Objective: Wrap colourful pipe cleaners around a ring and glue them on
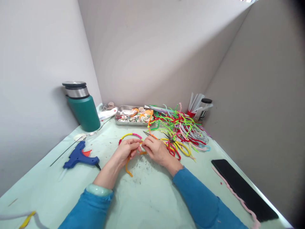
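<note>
My left hand point(127, 150) and my right hand point(155, 149) meet at the middle of the table, fingertips pinched close together. Between them runs an orange pipe cleaner point(127, 169), its loose end hanging in a bend below my left fingers. A curved band point(130, 135) wrapped in yellow, pink and dark red arcs just behind my hands; they hide its near part, so I cannot tell whether it is a full ring. Scissors with yellow handles point(184, 149) and scissors with red handles point(173, 152) lie right beside my right hand.
A blue glue gun point(81, 156) and a green bottle point(84, 113) stand at left. Behind are a metal tray point(116, 118) of small pieces and a heap of coloured pipe cleaners point(183, 127). To the right lie a black phone-like slab point(243, 187) and a pink pipe cleaner point(234, 192).
</note>
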